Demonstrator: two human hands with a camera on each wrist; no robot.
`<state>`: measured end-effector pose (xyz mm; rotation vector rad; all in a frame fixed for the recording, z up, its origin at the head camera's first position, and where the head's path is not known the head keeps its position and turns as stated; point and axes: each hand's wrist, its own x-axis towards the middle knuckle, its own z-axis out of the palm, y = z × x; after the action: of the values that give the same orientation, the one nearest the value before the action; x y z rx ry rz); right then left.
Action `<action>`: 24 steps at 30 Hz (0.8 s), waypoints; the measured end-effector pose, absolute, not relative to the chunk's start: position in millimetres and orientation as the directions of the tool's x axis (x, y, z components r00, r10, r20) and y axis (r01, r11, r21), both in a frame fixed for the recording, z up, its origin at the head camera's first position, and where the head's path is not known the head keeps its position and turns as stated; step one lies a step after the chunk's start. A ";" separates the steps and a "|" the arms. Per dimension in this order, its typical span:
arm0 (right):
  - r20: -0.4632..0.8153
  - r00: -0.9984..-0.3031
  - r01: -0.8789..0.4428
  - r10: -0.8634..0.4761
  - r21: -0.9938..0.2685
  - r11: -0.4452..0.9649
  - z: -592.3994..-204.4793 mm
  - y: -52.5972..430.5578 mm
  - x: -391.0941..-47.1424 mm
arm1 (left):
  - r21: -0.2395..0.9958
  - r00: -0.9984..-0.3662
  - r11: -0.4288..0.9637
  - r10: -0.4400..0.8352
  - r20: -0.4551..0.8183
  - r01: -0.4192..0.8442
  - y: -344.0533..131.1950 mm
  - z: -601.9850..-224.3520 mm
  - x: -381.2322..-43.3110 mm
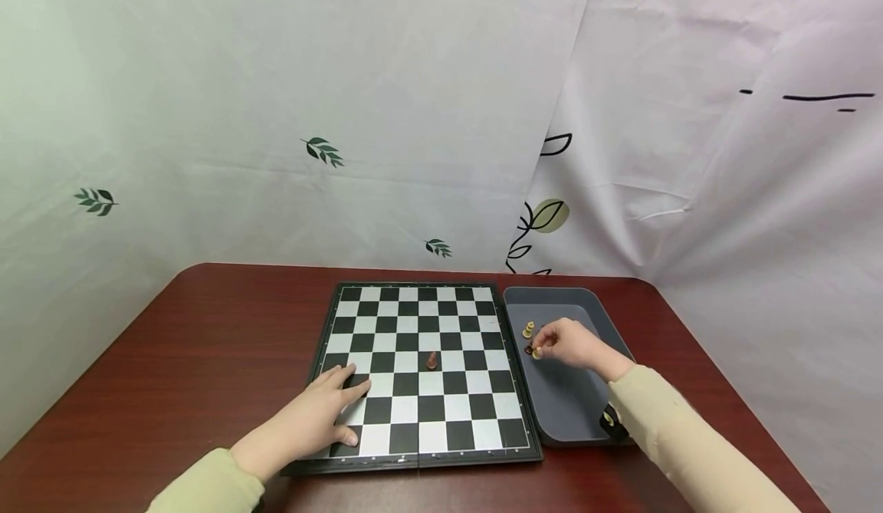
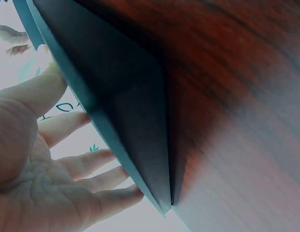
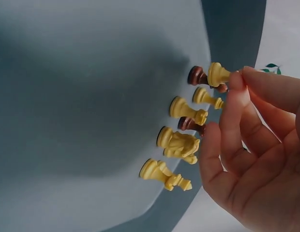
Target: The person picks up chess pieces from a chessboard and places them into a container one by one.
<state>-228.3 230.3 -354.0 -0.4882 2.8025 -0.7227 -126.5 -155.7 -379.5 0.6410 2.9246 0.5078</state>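
My left hand (image 1: 320,413) rests with spread, fairly straight fingers on the near left part of the black-and-white chessboard (image 1: 403,406). In the left wrist view its fingertips (image 2: 105,155) lie at the board's raised edge. My right hand (image 1: 569,342) is over the grey tray (image 1: 566,402). Between thumb and index finger it pinches a yellow chess piece (image 3: 218,75) by its top, base pointing away from the hand. Beside that piece stands a brown chess piece (image 3: 196,76). A single brown chess piece (image 1: 431,361) stands near the middle of the board.
More pieces stand in the tray, including a yellow knight (image 3: 178,140), a yellow king (image 3: 151,169) and a small yellow pawn (image 3: 202,95). The tray sits against the board's right side on a reddish-brown table (image 1: 228,344). A white patterned cloth (image 1: 414,114) hangs behind.
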 end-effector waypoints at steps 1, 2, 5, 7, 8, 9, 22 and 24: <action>-0.122 -0.923 -0.261 -0.364 -0.496 0.828 -354.4 230.2 -229.0 | 0.342 -0.906 0.856 0.423 -0.032 0.388 -155.8 -379.4 -126.5; -0.131 -0.922 -0.259 -0.365 -0.494 0.830 -355.0 230.1 -229.6 | 0.343 -0.906 0.857 0.421 -0.033 0.386 -155.8 -379.3 -126.4; -0.153 -0.914 -0.261 -0.376 -0.489 0.833 -356.4 230.0 -231.4 | 0.343 -0.907 0.857 0.420 -0.033 0.384 -155.8 -379.2 -126.3; -0.164 -0.910 -0.261 -0.382 -0.489 0.832 -357.1 229.8 -231.9 | 0.343 -0.907 0.857 0.420 -0.030 0.385 -155.7 -379.4 -126.4; -0.167 -0.908 -0.263 -0.385 -0.489 0.832 -357.5 229.9 -232.2 | 0.343 -0.907 0.856 0.421 -0.030 0.386 -155.7 -379.4 -126.3; -0.169 -0.906 -0.265 -0.388 -0.488 0.832 -357.9 230.0 -232.3 | 0.343 -0.907 0.856 0.421 -0.029 0.387 -155.6 -379.3 -126.3; -0.181 -0.894 -0.283 -0.410 -0.482 0.829 -357.4 228.4 -233.6 | 0.352 -0.909 0.856 0.415 -0.033 0.378 -155.5 -380.4 -126.5; -0.180 -0.891 -0.291 -0.418 -0.479 0.828 -357.3 228.3 -233.7 | 0.353 -0.909 0.856 0.415 -0.031 0.378 -155.5 -380.5 -126.4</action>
<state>-233.7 228.3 -357.3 -0.5414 2.7321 -0.6521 -126.4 -155.5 -380.5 0.6265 2.9238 0.5240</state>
